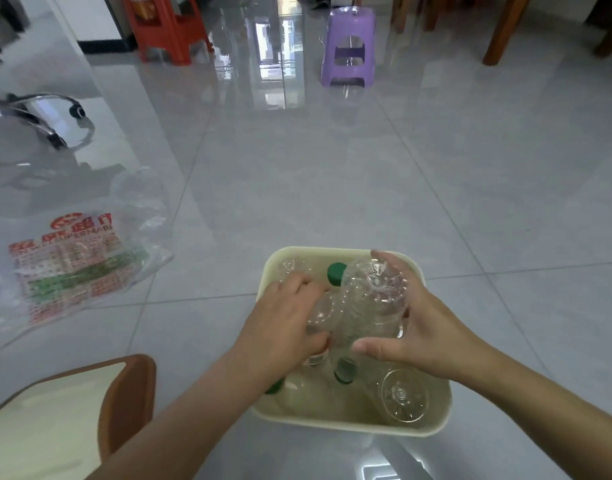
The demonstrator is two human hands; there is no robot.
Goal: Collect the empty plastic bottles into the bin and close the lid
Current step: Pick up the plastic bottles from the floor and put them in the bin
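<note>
A cream plastic bin stands on the floor in front of me, holding several clear empty bottles with green caps. My right hand grips a large clear bottle that points cap-down into the bin. My left hand presses on a smaller clear bottle beside it. Another bottle lies with its base toward me at the bin's near right. A green cap shows at the far side. The bin's lid, cream with a brown rim, lies on the floor at lower left.
A clear supermarket plastic bag with red and green print lies on the floor to the left. Farther back stand a purple stool, a red stool, a chrome chair base and wooden table legs.
</note>
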